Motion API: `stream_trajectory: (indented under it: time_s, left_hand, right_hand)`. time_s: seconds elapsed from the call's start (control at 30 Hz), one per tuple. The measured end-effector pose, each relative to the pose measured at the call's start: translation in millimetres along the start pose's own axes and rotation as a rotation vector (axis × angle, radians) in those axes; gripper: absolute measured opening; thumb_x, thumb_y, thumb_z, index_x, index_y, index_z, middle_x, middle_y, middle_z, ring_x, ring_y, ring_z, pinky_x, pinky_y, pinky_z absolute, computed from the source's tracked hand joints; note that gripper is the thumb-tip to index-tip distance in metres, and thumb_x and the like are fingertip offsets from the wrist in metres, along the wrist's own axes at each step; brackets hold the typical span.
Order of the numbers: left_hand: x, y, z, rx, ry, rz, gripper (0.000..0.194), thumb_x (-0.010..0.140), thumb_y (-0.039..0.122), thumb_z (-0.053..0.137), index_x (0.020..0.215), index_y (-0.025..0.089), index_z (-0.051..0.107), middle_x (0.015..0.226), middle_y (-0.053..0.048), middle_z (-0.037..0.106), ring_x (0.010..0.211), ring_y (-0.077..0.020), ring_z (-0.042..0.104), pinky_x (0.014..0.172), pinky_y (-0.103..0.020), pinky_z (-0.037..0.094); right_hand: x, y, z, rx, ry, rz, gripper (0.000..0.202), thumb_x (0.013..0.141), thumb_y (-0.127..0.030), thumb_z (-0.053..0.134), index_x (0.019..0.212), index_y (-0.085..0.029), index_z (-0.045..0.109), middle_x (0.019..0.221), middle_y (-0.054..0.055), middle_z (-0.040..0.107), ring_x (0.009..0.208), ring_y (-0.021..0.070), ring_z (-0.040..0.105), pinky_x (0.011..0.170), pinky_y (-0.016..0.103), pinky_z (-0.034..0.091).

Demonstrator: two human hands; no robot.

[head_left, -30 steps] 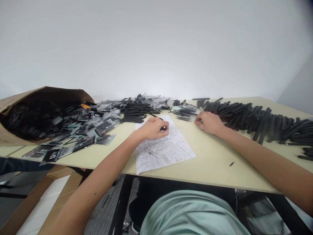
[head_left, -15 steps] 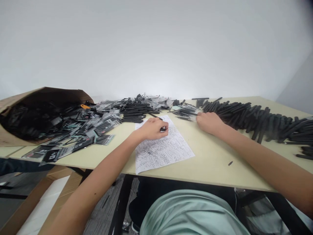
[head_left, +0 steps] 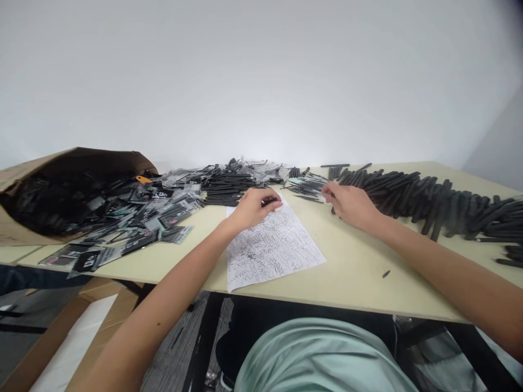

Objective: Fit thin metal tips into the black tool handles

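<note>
I have the dark piece (head_left: 268, 201) over the far end of the scribbled paper (head_left: 278, 256), held in the curled fingers of the left hand (head_left: 254, 208); judged light and stiff, pinch mid-length. Right hand (head_left: 349, 204): fingers bent beside thin rods (head_left: 304, 185), hold indeterminable

The person's left hand (head_left: 254, 209) grips a black object (head_left: 268, 201) above the far end of a scribbled sheet (head_left: 275, 249), whose near corner meets the tabletop's (head_left: 343, 272) front edge. The right hand (head_left: 352, 203) is bent beside thin sticks (head_left: 305, 186) toward the back edge; its grip is unclear. Black pens (head_left: 433, 201) stretch to the right edge; packets (head_left: 175, 209) crowd the left, spilling from a carton (head_left: 36, 239).
</note>
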State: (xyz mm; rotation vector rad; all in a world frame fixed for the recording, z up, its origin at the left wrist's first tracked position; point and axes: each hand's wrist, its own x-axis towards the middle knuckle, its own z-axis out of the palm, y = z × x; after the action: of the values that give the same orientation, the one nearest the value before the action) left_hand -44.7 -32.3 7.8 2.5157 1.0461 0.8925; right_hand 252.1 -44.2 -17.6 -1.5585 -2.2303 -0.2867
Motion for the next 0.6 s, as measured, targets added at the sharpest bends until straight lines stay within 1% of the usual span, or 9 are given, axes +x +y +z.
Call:
stream_trajectory:
  time_s: [0.1,0.2,0.23,0.4,0.6]
  left_hand:
    - [1,0,0.6,-0.122,0.089,0.005,0.025,0.093,0.038,0.064,0.101,0.015,0.069,0.087,-0.006,0.074,0.077,-0.0151,0.071,0.077,-0.029,0.054]
    - [1,3,1.4,-0.185,0.135,0.006,0.03,0.093,0.036,0.065,0.113,0.014,0.063,0.084,-0.006,0.074,0.083,-0.0161,0.072,0.086,-0.032,0.056]
    - [1,3,1.8,-0.205,0.141,0.012,0.031,0.093,0.035,0.065,0.115,0.014,0.062,0.084,-0.005,0.074,0.084,-0.0161,0.072,0.087,-0.032,0.056]
    - [1,7,2.9,-0.275,0.175,0.064,0.023,0.092,0.033,0.066,0.105,0.014,0.066,0.085,-0.006,0.073,0.079,-0.0146,0.072,0.08,-0.028,0.057]
    - [1,12,2.1,-0.269,0.178,0.073,0.018,0.092,0.032,0.067,0.098,0.015,0.067,0.08,-0.004,0.072,0.073,-0.0132,0.07,0.076,-0.027,0.056]
  right_hand:
    - [-5,-6,-1,0.053,0.075,-0.071,0.021,0.097,-0.017,0.041,0.111,-0.021,0.056,0.093,0.006,0.074,0.073,0.0212,0.066,0.066,0.03,0.037]
    - [-7,-10,1,0.062,0.082,-0.109,0.021,0.096,-0.015,0.041,0.11,-0.021,0.055,0.092,0.005,0.073,0.073,0.0203,0.065,0.065,0.029,0.036]
    - [-7,-11,1,0.059,0.075,-0.115,0.021,0.096,-0.016,0.041,0.11,-0.021,0.055,0.091,0.005,0.073,0.072,0.02,0.065,0.064,0.029,0.035]
    - [-7,-11,4,0.036,0.031,-0.11,0.018,0.097,-0.018,0.041,0.106,-0.022,0.056,0.085,0.003,0.072,0.064,0.0184,0.06,0.059,0.028,0.031]
    - [-8,-13,3,0.025,0.013,-0.112,0.017,0.096,-0.017,0.043,0.104,-0.022,0.057,0.081,0.003,0.071,0.063,0.0186,0.059,0.059,0.027,0.028]
